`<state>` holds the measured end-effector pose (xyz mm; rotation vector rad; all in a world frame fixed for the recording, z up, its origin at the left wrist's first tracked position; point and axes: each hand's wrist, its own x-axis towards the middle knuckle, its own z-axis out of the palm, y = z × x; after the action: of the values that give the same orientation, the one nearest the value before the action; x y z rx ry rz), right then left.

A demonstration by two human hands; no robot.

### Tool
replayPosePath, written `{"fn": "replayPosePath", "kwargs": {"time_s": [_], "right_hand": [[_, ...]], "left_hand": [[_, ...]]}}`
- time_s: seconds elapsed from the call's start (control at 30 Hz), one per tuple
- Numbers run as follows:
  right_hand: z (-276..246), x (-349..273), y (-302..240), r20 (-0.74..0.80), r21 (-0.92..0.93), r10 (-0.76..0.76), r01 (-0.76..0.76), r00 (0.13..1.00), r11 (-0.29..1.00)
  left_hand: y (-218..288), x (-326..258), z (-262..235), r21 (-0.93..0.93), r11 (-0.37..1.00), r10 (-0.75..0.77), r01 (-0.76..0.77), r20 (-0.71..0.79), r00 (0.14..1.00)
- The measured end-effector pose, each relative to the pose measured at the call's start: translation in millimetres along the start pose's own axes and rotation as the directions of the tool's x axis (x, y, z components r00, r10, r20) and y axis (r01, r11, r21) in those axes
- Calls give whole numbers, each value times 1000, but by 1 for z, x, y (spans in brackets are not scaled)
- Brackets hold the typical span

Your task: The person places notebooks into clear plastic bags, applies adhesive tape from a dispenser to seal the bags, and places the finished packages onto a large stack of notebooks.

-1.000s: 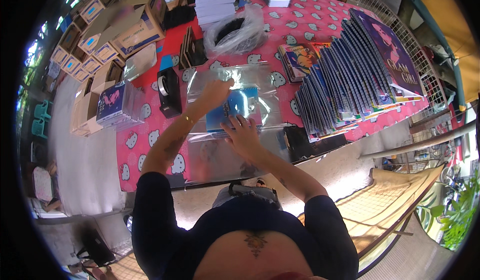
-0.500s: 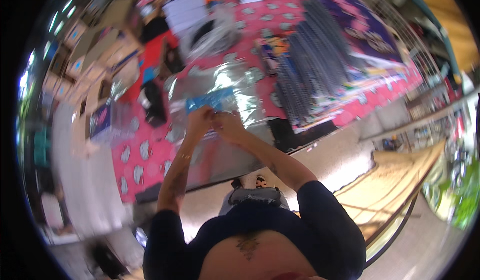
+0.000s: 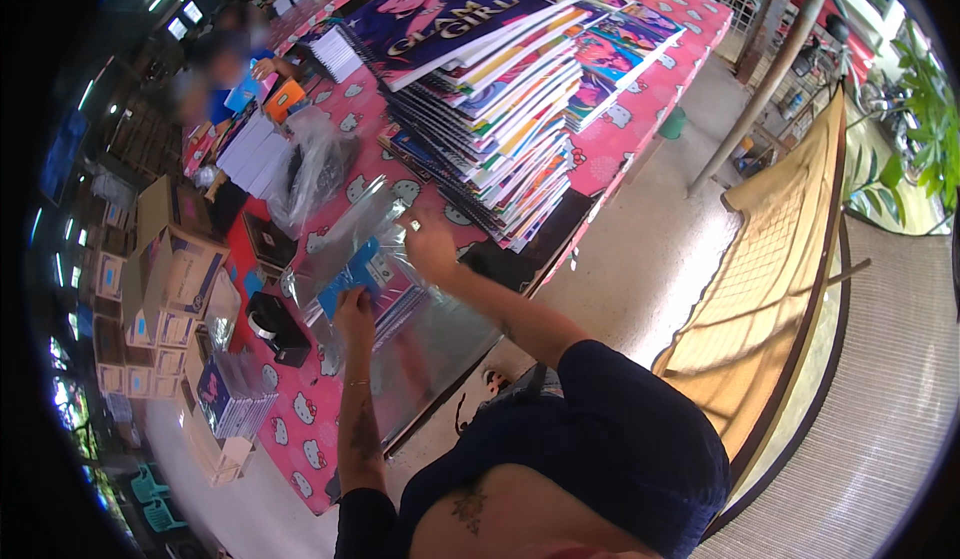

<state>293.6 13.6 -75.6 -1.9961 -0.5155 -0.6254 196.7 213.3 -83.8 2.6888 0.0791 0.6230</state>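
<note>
Bent and pressed together, the fingers of my left hand (image 3: 354,311) grip the near side of a clear plastic bag (image 3: 390,229). Through the shiny film a blue panel (image 3: 365,264) shows, with the striped edges of thin books (image 3: 402,304) beside it. My right hand (image 3: 430,251) is closed at the bag's right side, its fingertips curled in; what they pinch is too small to make out. Under both forearms lies a smooth grey sheet (image 3: 445,344) at the table's near edge.
A tall pile of spiral-bound books (image 3: 500,109) stands right of the bag on the pink patterned tablecloth (image 3: 650,109). Left are a black case (image 3: 278,329), a clear-wrapped book stack (image 3: 235,394) and cardboard boxes (image 3: 175,279). A person (image 3: 215,74) is at the far left. A pole (image 3: 770,69) rises at right.
My view has swung to the right. My hands, close together before, are now apart: the right has moved off to the right, the left stays by the blue panel.
</note>
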Motion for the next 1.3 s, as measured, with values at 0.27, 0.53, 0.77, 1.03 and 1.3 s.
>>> {"fn": "replayPosePath", "kwargs": {"time_s": [0.27,0.53,0.77,1.03,1.3], "right_hand": [[21,-82,-42,460,-195,-326,452,826,871],[25,-52,-54,643,-119,-192,345,741,931],[39,-35,-24,420,-74,-367,435,830,898],[28,-28,-46,726,-164,-310,592,614,789],[35,-26,-52,717,-191,-314,609,622,770]], "left_hand": [[9,18,5,258,943,172,-211,165,971],[-9,8,-8,12,983,177,-182,184,967],[19,4,13,176,981,42,-78,196,980],[-99,-75,-12,343,938,-8,52,-129,992],[-280,-57,-127,-456,742,-553,491,-2,833]]}}
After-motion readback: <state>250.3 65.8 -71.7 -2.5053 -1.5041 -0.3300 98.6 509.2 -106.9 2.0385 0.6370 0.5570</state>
